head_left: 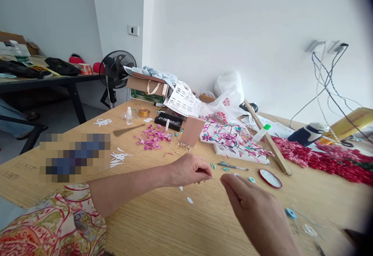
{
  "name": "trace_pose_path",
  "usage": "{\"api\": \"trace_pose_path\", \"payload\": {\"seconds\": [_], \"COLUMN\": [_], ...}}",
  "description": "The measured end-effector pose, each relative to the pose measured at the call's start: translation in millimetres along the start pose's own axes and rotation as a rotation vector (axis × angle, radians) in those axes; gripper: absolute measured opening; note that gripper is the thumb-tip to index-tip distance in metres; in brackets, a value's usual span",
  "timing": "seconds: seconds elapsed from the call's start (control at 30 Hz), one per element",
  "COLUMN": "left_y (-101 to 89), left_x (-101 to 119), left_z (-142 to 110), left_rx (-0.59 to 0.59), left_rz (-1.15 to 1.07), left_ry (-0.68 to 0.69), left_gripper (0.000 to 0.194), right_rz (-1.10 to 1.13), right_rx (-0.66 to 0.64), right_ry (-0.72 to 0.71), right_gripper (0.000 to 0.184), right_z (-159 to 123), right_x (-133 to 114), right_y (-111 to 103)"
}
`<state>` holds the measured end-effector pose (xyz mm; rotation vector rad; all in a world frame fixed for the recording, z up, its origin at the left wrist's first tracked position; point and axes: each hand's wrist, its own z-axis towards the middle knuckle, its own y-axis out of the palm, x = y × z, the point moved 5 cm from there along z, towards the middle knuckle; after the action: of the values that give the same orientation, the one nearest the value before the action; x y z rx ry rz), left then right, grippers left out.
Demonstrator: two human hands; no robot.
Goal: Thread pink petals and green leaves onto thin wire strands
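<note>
My left hand (188, 171) is closed in a pinch above the middle of the wooden table. A fine strand, thread or wire (216, 178), runs from its fingertips to my right hand (253, 205). That hand is also closed, and its fingertips are partly hidden behind its back. Below my left hand lie small white leaf-shaped pieces (190, 200). Beyond the hands are green-edged leaf pieces (213, 166) and a pen-like tool (233, 166). Turquoise spools (290, 213) and a clear spool (309, 230) lie to the right of my right hand.
Pink petals (151, 137), a wooden block (192, 131) and a black tray (169, 121) stand farther back. Finished-looking pink flower sprays (233, 137) lie on white foam. A wooden bar (268, 139), a red-rimmed round lid (270, 178) and red-pink bundles (326, 159) occupy the right side.
</note>
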<state>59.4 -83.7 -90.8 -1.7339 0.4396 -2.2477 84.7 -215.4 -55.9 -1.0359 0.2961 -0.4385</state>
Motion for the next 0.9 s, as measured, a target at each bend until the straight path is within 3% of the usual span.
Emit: {"api": "trace_pose_path", "payload": {"seconds": [0.13, 0.2, 0.33, 0.47, 0.63, 0.77, 0.9], "left_y": [7.8, 6.6, 2.2, 1.0, -0.7, 0.7, 10.4], "left_x": [-4, -5, -9, -16, -18, -3, -2], "left_z": [-2, -1, 2, 5, 4, 1, -3], "left_rx": [-0.153, -0.123, -0.003, 0.111, 0.172, 0.061, -0.134], "left_rz": [-0.325, -0.445, -0.573, -0.555, -0.302, -0.007, -0.195], "left_ry": [-0.14, -0.173, -0.175, -0.179, -0.173, -0.015, -0.098], "left_gripper": [0.008, 0.012, 0.018, 0.02, 0.011, 0.008, 0.007], "right_rz": [0.311, 0.512, 0.709, 0.566, 0.2, 0.047, 0.26], "right_rx": [-0.2, -0.239, -0.154, -0.051, 0.027, -0.014, -0.182], "right_ry": [0.023, 0.073, 0.197, 0.203, 0.085, 0.008, 0.0], "right_gripper": [0.027, 0.027, 0.028, 0.029, 0.032, 0.033, 0.028], "right_z": [16, 17, 4, -10, -17, -9, 9], "right_x": [24, 31, 31, 16, -8, -9, 11], "right_y": [8, 23, 50, 56, 35, 12, 3]}}
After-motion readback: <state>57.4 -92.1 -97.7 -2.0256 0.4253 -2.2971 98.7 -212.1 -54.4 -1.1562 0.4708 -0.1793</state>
